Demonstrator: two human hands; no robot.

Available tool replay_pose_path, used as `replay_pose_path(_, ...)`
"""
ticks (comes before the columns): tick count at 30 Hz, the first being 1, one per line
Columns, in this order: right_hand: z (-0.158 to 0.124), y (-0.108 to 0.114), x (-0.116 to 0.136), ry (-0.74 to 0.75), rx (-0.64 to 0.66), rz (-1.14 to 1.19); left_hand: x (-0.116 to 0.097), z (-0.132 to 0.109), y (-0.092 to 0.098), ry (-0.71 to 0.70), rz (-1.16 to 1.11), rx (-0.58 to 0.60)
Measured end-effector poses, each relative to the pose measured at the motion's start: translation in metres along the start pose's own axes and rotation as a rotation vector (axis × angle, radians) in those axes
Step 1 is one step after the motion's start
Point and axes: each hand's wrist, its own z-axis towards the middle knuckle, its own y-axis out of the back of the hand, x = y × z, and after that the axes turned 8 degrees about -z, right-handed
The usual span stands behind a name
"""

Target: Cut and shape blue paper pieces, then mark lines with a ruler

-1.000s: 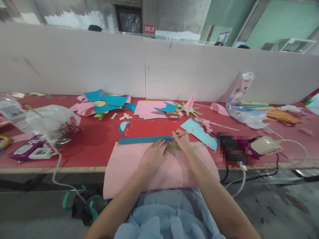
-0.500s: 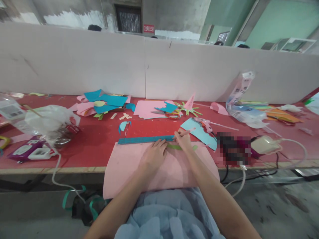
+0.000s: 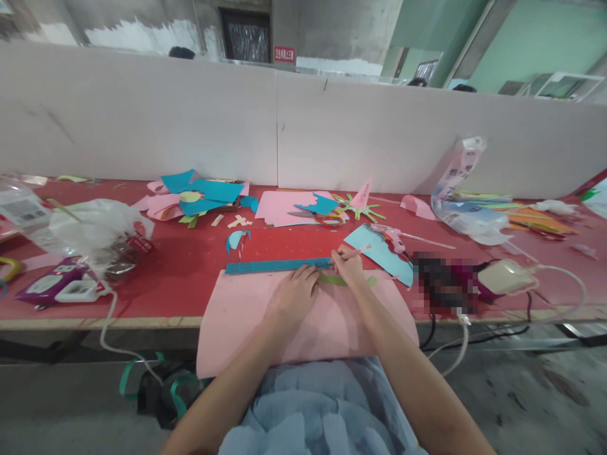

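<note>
A large pink paper sheet [image 3: 237, 322] lies over the table's front edge and hangs toward my lap. Along its far edge rests a blue ruler [image 3: 258, 266]. My left hand [image 3: 298, 291] lies flat on the sheet, fingers stretched out, with the fingertips at the ruler. My right hand [image 3: 348, 265] grips a pink pencil [image 3: 358, 251] near the ruler's right end. Between the hands, a green paper strip [image 3: 332, 279] lies on the pink sheet, partly covered by my right hand.
Scissors [image 3: 327, 218] and cut paper lie at the back of the red table [image 3: 184, 278]. On the right are a pink glue gun [image 3: 392, 239], a light blue sheet [image 3: 379, 253] and a power strip [image 3: 505, 277]. A plastic bag [image 3: 95, 221] stands left. A white partition [image 3: 190, 120] closes the back.
</note>
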Motion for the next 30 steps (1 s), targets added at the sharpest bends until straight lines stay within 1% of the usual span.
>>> replay_pose_path(15,-0.0034,0.0046,0.0097,-0.007,0.048,-0.05,0.0009,0.0004,-0.0006,-0.012,0.006,0.001)
replay_pose_path(19,-0.0033,0.0045,0.0096,-0.006,0.037,-0.05,0.0011,-0.0001,-0.0008,-0.016,0.006,-0.015)
replay_pose_path(24,-0.002,0.0024,0.006,-0.027,-0.006,-0.02,0.0007,-0.0004,-0.0002,0.003,-0.006,-0.006)
replay_pose_path(30,-0.0022,0.0026,0.0071,-0.026,0.013,-0.007,-0.0009,-0.0004,0.0013,0.005,-0.006,0.0)
